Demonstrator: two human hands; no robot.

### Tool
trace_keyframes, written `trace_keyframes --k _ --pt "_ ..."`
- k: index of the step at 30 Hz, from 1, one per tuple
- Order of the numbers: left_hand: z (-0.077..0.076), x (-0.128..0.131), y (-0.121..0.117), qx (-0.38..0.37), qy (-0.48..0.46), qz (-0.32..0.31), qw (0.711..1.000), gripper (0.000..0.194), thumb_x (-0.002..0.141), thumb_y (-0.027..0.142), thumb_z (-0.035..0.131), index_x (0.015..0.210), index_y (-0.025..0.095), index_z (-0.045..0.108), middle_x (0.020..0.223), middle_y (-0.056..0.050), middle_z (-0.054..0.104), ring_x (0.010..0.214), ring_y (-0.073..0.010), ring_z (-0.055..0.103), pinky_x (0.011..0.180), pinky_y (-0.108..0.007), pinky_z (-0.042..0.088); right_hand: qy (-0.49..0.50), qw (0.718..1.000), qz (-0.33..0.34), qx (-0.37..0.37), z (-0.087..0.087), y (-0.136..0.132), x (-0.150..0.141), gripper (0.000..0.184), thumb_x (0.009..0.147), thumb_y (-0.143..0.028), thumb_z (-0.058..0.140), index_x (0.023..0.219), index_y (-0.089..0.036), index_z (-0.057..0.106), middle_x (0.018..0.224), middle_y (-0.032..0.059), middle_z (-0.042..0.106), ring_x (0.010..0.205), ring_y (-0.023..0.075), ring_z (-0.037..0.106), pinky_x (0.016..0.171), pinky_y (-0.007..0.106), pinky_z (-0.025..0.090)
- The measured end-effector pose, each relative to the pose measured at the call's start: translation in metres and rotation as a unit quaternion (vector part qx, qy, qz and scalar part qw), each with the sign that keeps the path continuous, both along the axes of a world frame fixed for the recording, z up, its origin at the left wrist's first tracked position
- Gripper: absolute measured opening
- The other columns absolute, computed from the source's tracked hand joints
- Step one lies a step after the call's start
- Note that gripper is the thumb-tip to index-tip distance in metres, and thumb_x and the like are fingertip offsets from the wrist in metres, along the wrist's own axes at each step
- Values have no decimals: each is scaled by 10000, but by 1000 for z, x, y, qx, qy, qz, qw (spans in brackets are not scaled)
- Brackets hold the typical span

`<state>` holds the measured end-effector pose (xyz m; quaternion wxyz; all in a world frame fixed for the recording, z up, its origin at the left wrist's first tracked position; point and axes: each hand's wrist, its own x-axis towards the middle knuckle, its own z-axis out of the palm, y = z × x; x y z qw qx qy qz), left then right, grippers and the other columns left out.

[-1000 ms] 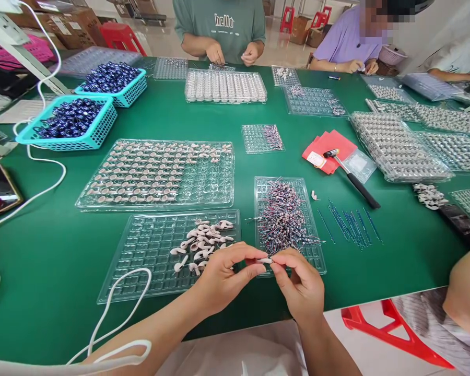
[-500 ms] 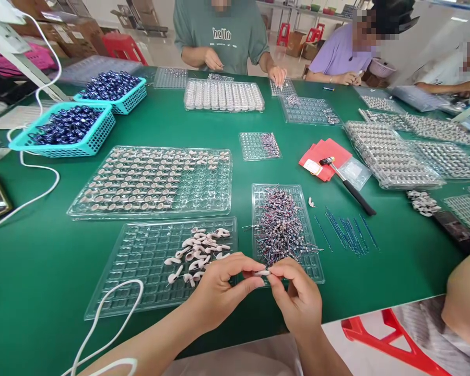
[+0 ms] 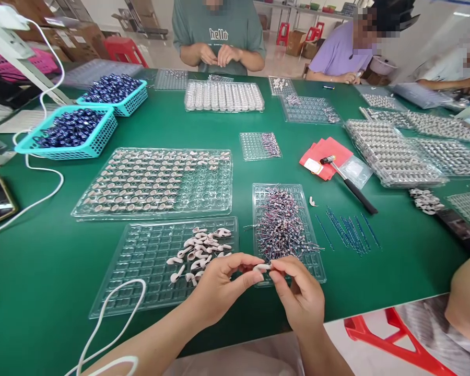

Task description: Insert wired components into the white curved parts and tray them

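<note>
Between my two hands is a white earphone shell (image 3: 262, 267). My left hand (image 3: 224, 284) pinches its left end between thumb and fingers. At its right end, the thumb and forefinger of my right hand (image 3: 301, 292) are closed on the stem. Just behind lies a clear tray heaped with small wired parts (image 3: 280, 224), their leads pink, blue and white. To the left, a clear compartment tray (image 3: 135, 271) carries a loose pile of similar earphone shells (image 3: 201, 248), partly covered by my left hand. Whether a wired part sits inside the held shell is too small to tell.
A larger tray (image 3: 215, 190) with rows of shells lies beyond. Turquoise baskets (image 3: 113, 130) of dark blue parts stand left. A black-handled hammer (image 3: 358, 194), red packets (image 3: 313, 151) and thin blue sticks (image 3: 348, 232) lie right. A white cable (image 3: 97, 324) loops front left. Co-workers sit around.
The shell between my fingers has turned slightly and shows more of its curved side. My hands stay almost in place. The co-worker opposite has brought both hands together off the table.
</note>
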<state>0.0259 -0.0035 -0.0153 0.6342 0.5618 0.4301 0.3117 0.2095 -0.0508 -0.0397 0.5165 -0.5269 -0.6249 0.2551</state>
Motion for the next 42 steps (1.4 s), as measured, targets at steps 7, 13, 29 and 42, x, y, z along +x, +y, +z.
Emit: trace_keyframes --k 7,13,29,42 --pt "0 2 1 6 6 -4 1000 212 862 340 699 1000 195 769 887 -62 753 823 -196 670 753 -290 529 -7 1000 4 -8 0 0 0 217 894 -99 618 1036 -252 673 921 31 716 835 162 682 719 276 558" --pt "2 1 1 51 20 -1 998 198 875 311 684 1006 189 768 822 -51 717 766 -176 647 718 -273 509 -13 1000 1 -12 -3 -1 0 200 896 -119 625 1037 -255 670 930 31 710 853 162 680 731 276 556" --pt "25 -28 22 76 65 109 989 175 832 312 725 953 185 737 968 -73 743 870 -206 667 763 -305 534 -33 996 -86 -15 -11 -1 3 103 894 -262 634 945 -224 715 932 48 731 845 188 697 763 295 573" --pt "19 -94 31 -190 -231 188 935 265 739 329 820 827 145 651 843 -58 654 755 -127 617 684 -227 523 -30 988 -111 -105 -20 -6 10 237 852 -471 671 965 -272 732 989 31 749 851 210 711 666 263 559"
